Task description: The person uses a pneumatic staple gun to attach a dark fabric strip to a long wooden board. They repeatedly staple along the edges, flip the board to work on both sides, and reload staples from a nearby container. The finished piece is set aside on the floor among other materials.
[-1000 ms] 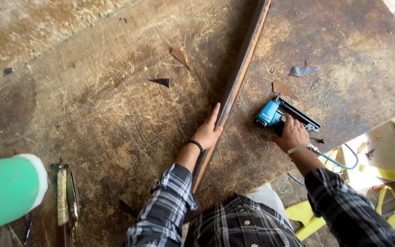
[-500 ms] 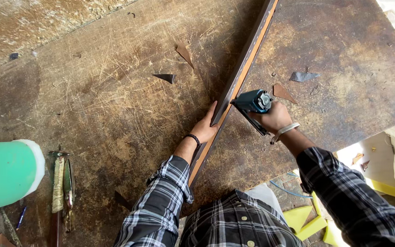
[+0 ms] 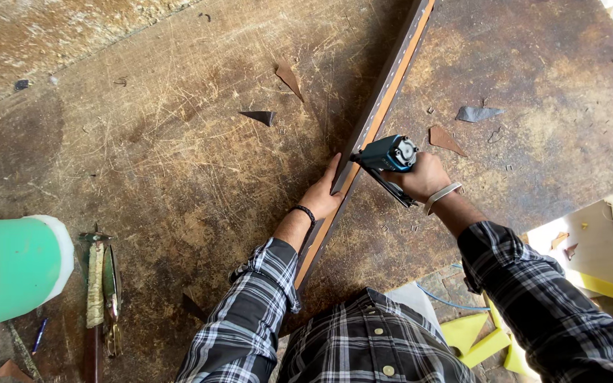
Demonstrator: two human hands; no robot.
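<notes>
Right hand [image 3: 423,177] clenched around teal pneumatic stapler [image 3: 386,154], nose against long dark wooden strip with orange edge [image 3: 381,113] lying diagonally on scarred brown tabletop [image 3: 179,142]. Left hand [image 3: 324,195] pressed flat, steadying strip; fingertips just beside nose, so a slip risks a staple in them

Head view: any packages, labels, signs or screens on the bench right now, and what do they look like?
No packages, labels, signs or screens show.
Nearest to a package: green roll, left edge of the workbench, cylindrical with a white rim.
Left hand: flat on the long dark strip, which has an orange edge.
Right hand: grips the blue staple gun against that strip.
</notes>
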